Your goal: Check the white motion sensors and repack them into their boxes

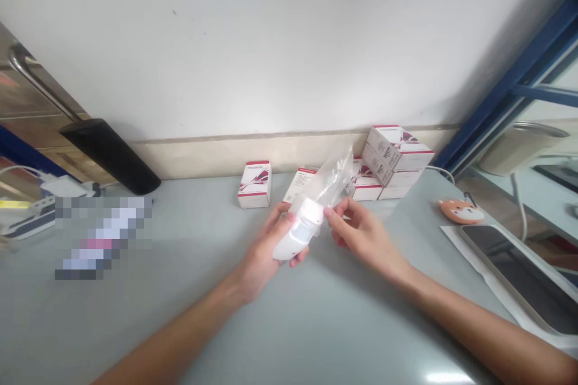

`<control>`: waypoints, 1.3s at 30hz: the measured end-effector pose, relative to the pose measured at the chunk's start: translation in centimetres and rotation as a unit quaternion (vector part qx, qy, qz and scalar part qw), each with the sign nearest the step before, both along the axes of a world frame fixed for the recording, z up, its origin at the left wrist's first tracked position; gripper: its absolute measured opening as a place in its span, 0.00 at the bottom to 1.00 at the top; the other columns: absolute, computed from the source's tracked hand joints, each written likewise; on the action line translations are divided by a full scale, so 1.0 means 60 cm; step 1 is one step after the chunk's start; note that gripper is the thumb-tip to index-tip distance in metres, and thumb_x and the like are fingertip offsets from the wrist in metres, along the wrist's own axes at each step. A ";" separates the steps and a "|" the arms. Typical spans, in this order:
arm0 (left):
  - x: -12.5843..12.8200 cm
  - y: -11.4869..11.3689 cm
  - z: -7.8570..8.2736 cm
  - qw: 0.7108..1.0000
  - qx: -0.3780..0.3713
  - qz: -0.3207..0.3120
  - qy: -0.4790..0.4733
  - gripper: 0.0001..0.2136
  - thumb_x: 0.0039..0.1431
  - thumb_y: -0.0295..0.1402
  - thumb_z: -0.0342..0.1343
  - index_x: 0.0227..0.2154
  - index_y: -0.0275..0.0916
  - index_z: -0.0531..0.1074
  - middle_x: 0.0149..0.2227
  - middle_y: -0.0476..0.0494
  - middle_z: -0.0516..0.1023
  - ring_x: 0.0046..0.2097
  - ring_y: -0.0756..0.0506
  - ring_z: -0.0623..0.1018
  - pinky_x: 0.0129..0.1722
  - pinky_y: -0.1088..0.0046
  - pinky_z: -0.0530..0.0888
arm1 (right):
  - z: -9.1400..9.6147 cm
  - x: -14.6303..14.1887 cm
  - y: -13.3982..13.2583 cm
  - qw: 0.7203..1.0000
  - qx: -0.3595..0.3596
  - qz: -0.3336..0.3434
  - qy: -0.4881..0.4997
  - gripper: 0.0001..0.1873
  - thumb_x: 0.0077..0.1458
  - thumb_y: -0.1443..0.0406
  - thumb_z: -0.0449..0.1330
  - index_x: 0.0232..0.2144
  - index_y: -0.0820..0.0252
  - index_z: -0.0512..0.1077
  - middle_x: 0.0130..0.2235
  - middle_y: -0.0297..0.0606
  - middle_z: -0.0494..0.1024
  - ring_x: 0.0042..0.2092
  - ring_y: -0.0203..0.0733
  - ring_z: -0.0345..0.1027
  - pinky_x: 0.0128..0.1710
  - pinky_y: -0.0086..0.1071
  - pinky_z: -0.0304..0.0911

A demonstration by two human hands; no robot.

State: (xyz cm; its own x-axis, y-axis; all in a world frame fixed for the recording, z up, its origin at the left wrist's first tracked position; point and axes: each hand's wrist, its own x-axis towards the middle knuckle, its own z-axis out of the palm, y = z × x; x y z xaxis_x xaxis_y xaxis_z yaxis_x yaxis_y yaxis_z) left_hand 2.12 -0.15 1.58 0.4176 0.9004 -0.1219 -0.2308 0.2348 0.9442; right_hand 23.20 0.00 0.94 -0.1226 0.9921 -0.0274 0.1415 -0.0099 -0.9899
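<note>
White plastic device, sleeved in a clear plastic bag, lies in the curled fingers of the left hand, which is closed firmly around its near end, held above the middle of a pale grey table. The right hand is half open, its thumb and fingertips pinching the bag at the device's far end. Farther off, red-and-white cardboard boxes stand singly and stacked against a white wall. To the right lie an orange fox-faced pouch and a dark-screened phone on a white sheet.
</note>
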 end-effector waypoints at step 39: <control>-0.029 0.022 -0.022 0.926 0.247 -0.052 0.281 0.26 0.64 0.43 0.64 0.63 0.43 0.68 0.62 0.38 0.76 0.60 0.35 0.77 0.58 0.58 0.76 | -0.027 0.029 0.032 0.885 0.224 0.194 -0.359 0.16 0.63 0.58 0.66 0.52 0.55 0.75 0.55 0.46 0.80 0.53 0.56 0.74 0.52 0.46 0.69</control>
State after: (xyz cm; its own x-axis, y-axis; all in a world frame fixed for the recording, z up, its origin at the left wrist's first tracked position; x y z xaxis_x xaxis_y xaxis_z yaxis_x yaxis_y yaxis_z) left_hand 0.39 1.14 0.24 0.5016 0.8622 0.0705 0.3284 -0.2651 0.9066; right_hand 24.95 1.92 -0.70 -0.5667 0.8103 0.1490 0.6423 0.5478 -0.5360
